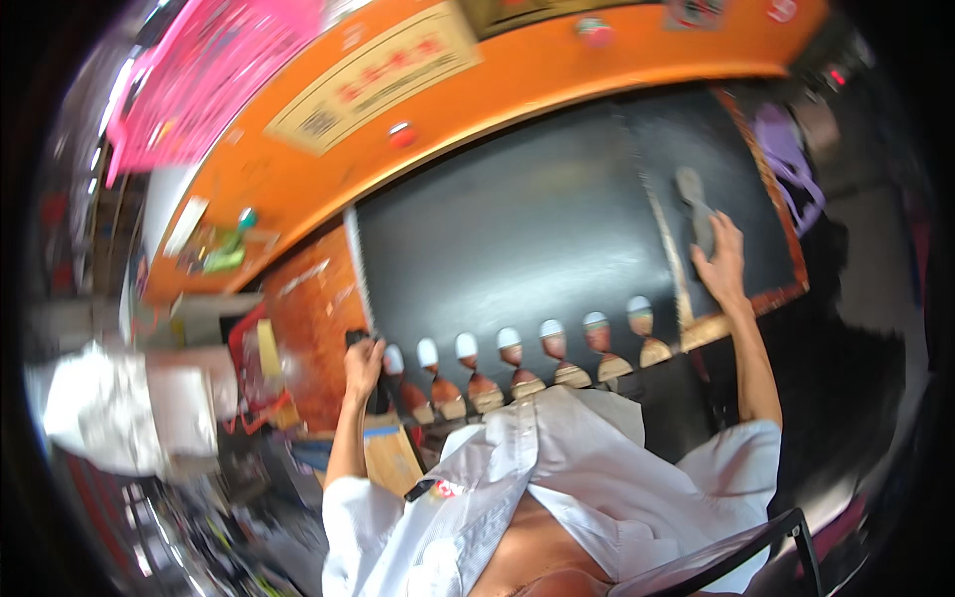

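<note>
Now, right hand at grey sole, left hand beside brown soles

Orange-brown bench, black mat on top; seven two-part sole-shaped pieces along near edge, grey piece at right.

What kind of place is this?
Probably a small workshop, maybe one for shoes. A row of sole-shaped pieces lies along the near edge of a black work surface, and a grey piece of similar shape lies by the right hand.
</note>
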Available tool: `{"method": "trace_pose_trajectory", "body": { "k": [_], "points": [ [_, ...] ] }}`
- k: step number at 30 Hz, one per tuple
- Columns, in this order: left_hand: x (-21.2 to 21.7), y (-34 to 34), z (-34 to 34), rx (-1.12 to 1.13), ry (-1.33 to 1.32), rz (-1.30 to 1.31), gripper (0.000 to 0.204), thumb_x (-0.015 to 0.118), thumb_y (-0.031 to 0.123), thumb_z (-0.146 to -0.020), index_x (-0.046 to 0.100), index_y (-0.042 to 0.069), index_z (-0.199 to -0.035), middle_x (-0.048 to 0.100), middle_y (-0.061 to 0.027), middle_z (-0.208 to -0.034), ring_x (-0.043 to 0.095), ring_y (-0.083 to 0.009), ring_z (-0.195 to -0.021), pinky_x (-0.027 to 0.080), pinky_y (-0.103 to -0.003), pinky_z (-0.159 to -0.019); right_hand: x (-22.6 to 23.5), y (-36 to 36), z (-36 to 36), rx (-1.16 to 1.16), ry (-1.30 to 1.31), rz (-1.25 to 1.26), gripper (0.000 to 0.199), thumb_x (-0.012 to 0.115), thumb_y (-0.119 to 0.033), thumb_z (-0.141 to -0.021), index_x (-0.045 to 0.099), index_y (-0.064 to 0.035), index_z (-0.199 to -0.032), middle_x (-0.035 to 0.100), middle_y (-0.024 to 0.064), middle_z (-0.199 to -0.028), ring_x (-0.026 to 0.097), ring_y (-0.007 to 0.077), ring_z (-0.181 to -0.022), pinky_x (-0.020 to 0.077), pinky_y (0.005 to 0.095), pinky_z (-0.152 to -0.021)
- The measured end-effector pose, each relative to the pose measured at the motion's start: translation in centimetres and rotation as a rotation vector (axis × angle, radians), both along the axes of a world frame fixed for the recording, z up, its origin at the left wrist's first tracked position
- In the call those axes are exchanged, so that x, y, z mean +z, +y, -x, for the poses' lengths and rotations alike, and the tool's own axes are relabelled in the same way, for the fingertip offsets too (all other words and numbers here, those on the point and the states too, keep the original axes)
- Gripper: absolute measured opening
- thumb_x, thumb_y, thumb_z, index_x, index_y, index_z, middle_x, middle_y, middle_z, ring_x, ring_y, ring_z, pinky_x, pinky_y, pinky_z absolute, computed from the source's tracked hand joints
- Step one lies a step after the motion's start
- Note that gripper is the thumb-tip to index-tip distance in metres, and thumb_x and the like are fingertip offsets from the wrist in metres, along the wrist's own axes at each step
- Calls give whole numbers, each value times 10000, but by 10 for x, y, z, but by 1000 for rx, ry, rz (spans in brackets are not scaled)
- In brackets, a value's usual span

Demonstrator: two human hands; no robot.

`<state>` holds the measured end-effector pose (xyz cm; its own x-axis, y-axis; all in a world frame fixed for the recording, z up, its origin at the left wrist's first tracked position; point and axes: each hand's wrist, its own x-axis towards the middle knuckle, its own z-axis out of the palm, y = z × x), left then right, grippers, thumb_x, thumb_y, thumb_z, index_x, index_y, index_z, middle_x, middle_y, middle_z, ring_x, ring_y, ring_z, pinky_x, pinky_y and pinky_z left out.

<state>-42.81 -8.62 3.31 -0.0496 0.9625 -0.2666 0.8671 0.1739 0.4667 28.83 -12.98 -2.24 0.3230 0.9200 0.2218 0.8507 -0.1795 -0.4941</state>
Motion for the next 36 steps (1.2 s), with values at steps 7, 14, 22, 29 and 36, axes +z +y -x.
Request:
{"method": "trace_pose_trajectory", "body": {
  "k": [7, 14, 22, 29, 36],
  "points": [
    [21, 9, -13, 51, -74, 95, 349, 594, 249, -1065, 689, -44, -901, 689, -121, -666, 640, -187, -637, 495, -380, -635, 9, 15, 14, -120, 495, -76, 585, 788, -130, -850, 623, 13, -1393, 613, 185, -1416, 586, 296, -1290, 453, 411, -1112],
    [17, 1, -8, 35, -167, 64, 339, 661, 218, -1036, 688, -51, -831, 662, -135, -630, 597, -177, -568, 475, -389, -580, 63, 58, 225, 186, 787, -21, 588, 813, -123, -803, 632, -21, -1353, 639, 151, -1360, 613, 276, -1255, 482, 407, -1084],
    [0, -23, 6, 62, -292, 51, 378, 697, 209, -1007, 621, -28, -723, 512, -140, -554, 454, -203, -491, 396, -414, -526, 50, 81, 427, 383, 533, -56, 635, 805, -128, -766, 596, 34, -1343, 519, 216, -1415, 497, 382, -1279, 447, 493, -1091],
    [10, -12, 10, -93, -230, 39, 376, 695, 204, -987, 585, -5, -694, 546, -219, -580, 554, -428, -532, 426, -494, -543, 43, 100, 443, 588, 379, -64, 609, 775, -99, -746, 590, 29, -1311, 499, 226, -1430, 496, 431, -1247, 467, 510, -1070],
    [9, -7, 13, -115, -243, 51, 357, 697, 198, -977, 587, -2, -703, 566, -235, -596, 610, -456, -586, 449, -519, -550, 50, 85, 507, 482, 505, -13, 565, 747, -123, -768, 624, 52, -1291, 469, 232, -1473, 425, 382, -1354, 436, 554, -1134]
  ]
}}
